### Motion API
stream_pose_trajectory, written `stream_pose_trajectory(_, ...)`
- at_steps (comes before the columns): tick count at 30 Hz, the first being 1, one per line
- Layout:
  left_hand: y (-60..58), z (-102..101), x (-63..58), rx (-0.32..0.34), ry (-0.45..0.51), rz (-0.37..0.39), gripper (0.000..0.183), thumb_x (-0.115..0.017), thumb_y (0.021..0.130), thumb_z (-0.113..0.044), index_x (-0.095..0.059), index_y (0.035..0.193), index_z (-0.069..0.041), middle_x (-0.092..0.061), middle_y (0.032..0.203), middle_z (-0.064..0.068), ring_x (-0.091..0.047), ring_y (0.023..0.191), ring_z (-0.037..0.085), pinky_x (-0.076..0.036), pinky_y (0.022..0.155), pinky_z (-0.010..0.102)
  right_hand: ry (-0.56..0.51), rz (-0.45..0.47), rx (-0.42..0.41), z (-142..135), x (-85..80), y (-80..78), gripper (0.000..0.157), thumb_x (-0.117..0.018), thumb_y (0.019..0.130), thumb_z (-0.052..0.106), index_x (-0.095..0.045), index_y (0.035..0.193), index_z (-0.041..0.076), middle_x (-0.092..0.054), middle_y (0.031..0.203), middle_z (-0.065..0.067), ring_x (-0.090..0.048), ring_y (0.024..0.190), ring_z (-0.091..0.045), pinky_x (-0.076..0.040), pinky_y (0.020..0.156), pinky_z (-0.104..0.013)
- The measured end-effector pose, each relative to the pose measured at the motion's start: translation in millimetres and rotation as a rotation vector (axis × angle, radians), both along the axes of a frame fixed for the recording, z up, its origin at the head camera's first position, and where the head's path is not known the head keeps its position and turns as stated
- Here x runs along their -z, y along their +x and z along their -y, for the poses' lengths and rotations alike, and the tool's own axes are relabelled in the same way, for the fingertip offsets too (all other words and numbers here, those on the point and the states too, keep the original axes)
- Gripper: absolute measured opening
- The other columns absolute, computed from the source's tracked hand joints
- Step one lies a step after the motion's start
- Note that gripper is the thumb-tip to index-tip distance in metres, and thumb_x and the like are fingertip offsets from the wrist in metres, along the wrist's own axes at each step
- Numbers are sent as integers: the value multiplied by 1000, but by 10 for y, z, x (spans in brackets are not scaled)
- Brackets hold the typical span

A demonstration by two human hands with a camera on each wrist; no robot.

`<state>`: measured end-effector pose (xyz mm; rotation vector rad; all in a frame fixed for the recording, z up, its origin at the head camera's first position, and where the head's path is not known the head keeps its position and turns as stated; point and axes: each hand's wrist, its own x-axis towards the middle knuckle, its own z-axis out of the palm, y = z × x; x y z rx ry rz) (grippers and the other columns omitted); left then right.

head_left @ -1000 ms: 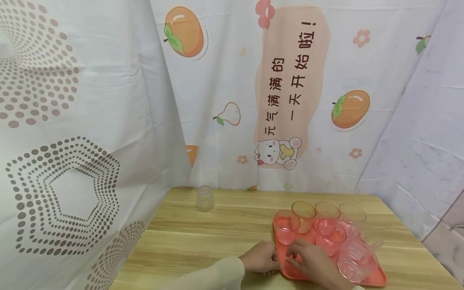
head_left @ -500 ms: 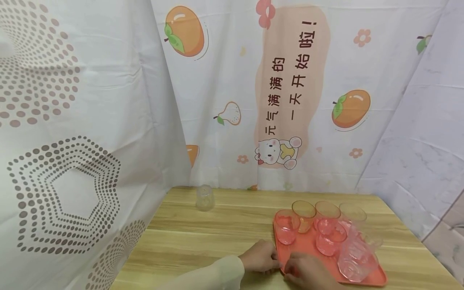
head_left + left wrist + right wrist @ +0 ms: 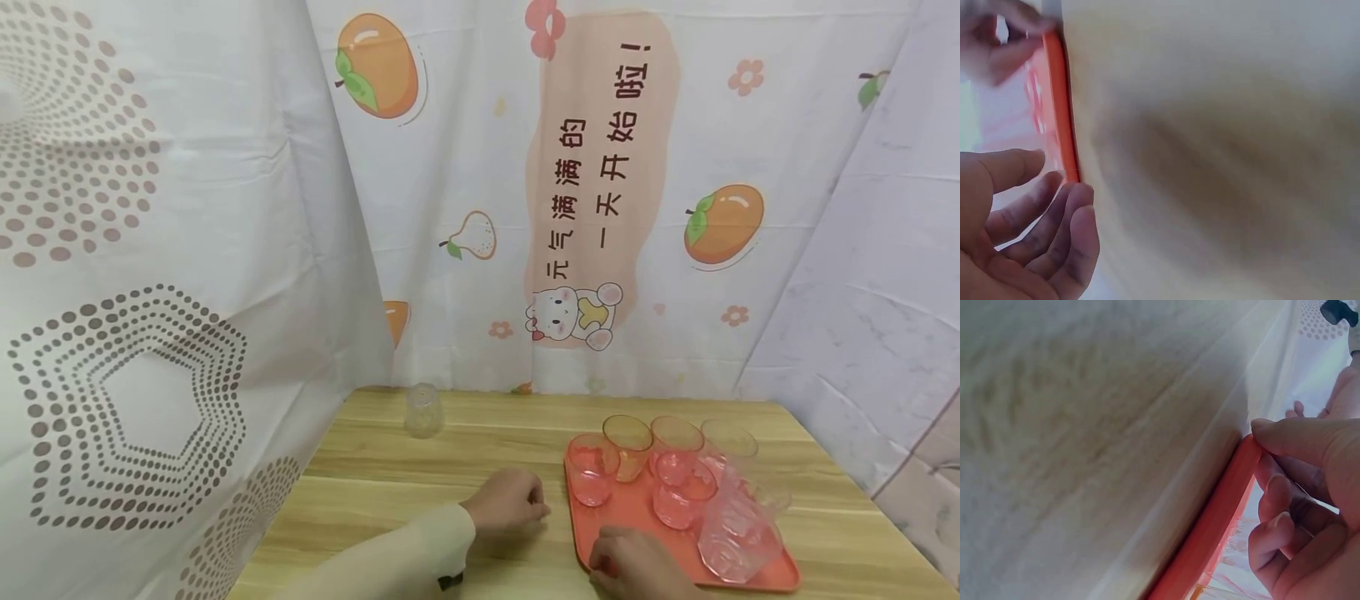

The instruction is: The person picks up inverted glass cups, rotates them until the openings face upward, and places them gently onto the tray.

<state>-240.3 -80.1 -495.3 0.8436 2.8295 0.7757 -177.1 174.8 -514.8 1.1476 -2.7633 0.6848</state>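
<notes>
An orange-red tray (image 3: 611,521) lies on the wooden table at the right. My right hand (image 3: 637,562) pinches its near-left corner between thumb and fingers, as the right wrist view shows at the tray's rim (image 3: 1210,537). To the left of the tray, my left hand (image 3: 510,504) is apart from it, fingers loosely curled around nothing. On the tray stand a pink glass (image 3: 592,479), an amber glass (image 3: 628,446), further pink glasses (image 3: 684,500) and a clear glass (image 3: 731,442). A clear, faceted jug-like vessel (image 3: 738,542) sits at its right end.
A clear glass (image 3: 424,410), apparently upside down, stands alone at the table's back left. Wood-grain tabletop (image 3: 405,492) stretches left of the tray. Printed curtains (image 3: 465,167) hang behind the table and at both sides.
My left hand has let go of the tray's left edge and moved up and left. My right hand has moved down to the tray's near-left corner. The tray and glasses stay put.
</notes>
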Motion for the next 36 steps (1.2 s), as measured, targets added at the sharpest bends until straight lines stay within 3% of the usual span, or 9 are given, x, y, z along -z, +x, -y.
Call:
stream_pose_trajectory(4, -157, 213, -112, -32, 12, -90, 17, -73, 95, -21, -68, 80, -18, -57, 70, -15, -50, 60, 1, -45, 56, 20, -1, 10, 18, 10, 3, -7, 21, -86, 78, 18, -68, 77, 29, -48, 78, 25, -45, 68, 7, -41, 58, -22)
stream_pose_trajectory(9, -332, 454, -246, -67, 27, -130, 14, -70, 97, -20, -70, 85, -16, -58, 73, -14, -51, 60, 3, -46, 55, 23, 6, 59, 40, 26, 18, -8, 22, -85, 80, 21, -66, 75, 30, -47, 76, 25, -44, 66, 6, -40, 57, -22)
stream_pose_trajectory(16, -548, 755, -440, -109, -40, -287, 15, -70, 97, -26, -72, 93, -11, -63, 85, -4, -53, 69, 8, -47, 60, 25, 15, 84, 43, 29, 4, -3, 20, -86, 81, 22, -67, 76, 29, -46, 75, 23, -43, 65, 5, -39, 57, -22)
stream_pose_trajectory(23, -701, 1051, -539, -206, -138, -432, 25, -68, 97, -28, -72, 107, -6, -64, 99, 7, -60, 85, 20, -53, 70, 35, -1, 43, 21, 15, 35, -21, 20, -86, 80, 22, -68, 76, 29, -47, 76, 24, -43, 66, 7, -39, 57, -21)
stream_pose_trajectory(29, -861, 1274, -618, -272, -213, -443, 33, -68, 98, -30, -69, 116, -3, -63, 108, 13, -57, 97, 28, -52, 79, 43, -8, 48, 19, 16, 44, -34, 18, -86, 81, 22, -70, 76, 28, -48, 75, 24, -43, 66, 6, -39, 56, -22)
stream_pose_trajectory(36, -1080, 1556, -608, -360, -229, -397, 43, -69, 94, -26, -65, 125, 4, -61, 114, 21, -58, 104, 36, -54, 84, 50, -8, 41, 13, 10, 50, -40, 15, -86, 82, 22, -71, 77, 24, -47, 75, 23, -43, 65, 6, -39, 56, -21)
